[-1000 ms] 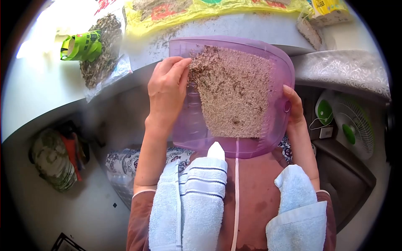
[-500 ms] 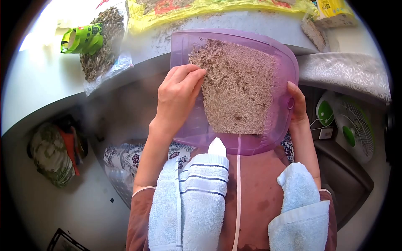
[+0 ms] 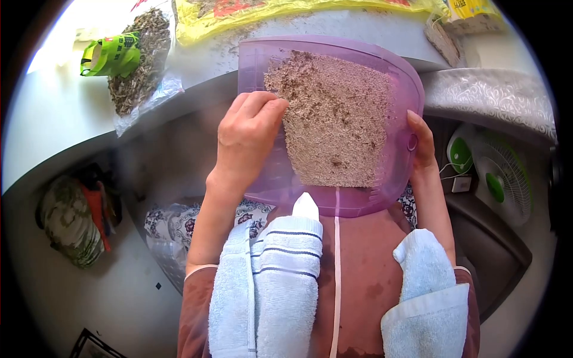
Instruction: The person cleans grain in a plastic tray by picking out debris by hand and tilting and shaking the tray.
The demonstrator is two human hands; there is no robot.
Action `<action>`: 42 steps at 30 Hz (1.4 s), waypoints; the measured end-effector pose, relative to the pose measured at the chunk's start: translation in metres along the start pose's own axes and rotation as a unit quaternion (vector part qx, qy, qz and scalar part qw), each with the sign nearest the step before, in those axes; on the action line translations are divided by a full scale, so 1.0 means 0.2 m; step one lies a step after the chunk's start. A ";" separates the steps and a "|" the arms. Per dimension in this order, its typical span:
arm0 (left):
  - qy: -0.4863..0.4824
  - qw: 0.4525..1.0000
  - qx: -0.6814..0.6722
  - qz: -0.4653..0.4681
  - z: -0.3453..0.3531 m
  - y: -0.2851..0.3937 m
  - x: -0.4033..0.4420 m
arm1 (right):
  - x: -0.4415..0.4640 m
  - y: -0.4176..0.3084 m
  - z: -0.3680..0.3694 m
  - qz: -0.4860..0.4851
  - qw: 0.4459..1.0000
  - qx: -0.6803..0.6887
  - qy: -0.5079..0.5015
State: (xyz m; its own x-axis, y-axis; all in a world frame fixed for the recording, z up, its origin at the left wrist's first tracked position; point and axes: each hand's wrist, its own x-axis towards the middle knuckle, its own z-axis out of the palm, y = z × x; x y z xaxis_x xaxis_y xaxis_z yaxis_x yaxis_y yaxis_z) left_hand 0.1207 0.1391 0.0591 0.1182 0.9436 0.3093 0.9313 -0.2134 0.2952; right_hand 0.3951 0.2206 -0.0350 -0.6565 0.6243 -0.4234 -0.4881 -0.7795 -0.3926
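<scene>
A translucent purple plastic tray [image 3: 256, 161] is held in front of my chest. Inside it lies a broad layer of small pale grains [image 3: 340, 137], flecked with dark bits that gather most at the upper left. My right hand [image 3: 421, 140] grips the tray's right edge, its thumb over the rim and the other fingers mostly hidden beneath. At the left border of the grains, my left hand [image 3: 250, 134] is closed in a pinch, its fingertips against the layer. Whatever those fingertips hold is too small to make out.
On the white table [image 3: 209, 56] ahead lie a yellow plastic sheet [image 3: 197, 27], a clear bag of dried brown pieces [image 3: 143, 53] and a green packet [image 3: 113, 55]. A fan [image 3: 504, 182] stands at right. A light-blue towel [image 3: 286, 280] hangs over my chest.
The tray appears slightly higher and further left, along with the surroundings, as the view shifts. My left hand stays pinched near the grains' left border; my right hand keeps its hold.
</scene>
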 end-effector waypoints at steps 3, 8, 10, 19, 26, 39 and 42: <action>-0.054 0.991 -0.112 0.054 0.06 0.09 0.00 | 0.00 -0.01 -0.01 0.004 1.000 0.000 -0.002; -0.166 0.972 -0.121 0.117 0.15 0.20 -0.06 | 0.01 0.00 0.01 0.003 1.000 0.003 -0.005; -0.189 0.968 -0.115 0.120 0.14 0.21 -0.08 | 0.01 0.00 -0.02 0.001 1.000 0.008 -0.025; -0.046 0.980 -0.186 0.049 0.11 0.23 -0.11 | 0.01 0.04 -0.04 -0.036 0.999 0.009 0.004; 0.001 0.943 -0.318 -0.099 -0.10 0.15 -0.19 | -0.02 0.04 0.00 -0.040 0.999 0.010 0.027; 0.040 0.997 0.066 -0.022 -0.03 0.00 -0.13 | -0.04 0.07 0.01 -0.030 0.999 0.011 0.002; 0.023 0.998 0.059 0.000 -0.04 -0.03 -0.16 | -0.06 0.08 0.00 -0.023 0.999 0.022 0.013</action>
State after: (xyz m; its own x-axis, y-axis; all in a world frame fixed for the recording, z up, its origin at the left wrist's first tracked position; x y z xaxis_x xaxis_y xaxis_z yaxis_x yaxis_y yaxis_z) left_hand 0.1093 0.1081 0.0546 0.1052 0.9306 0.3506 0.9658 -0.1796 0.1872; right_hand 0.3949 0.2008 -0.0370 -0.6183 0.6596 -0.4274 -0.5423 -0.7516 -0.3754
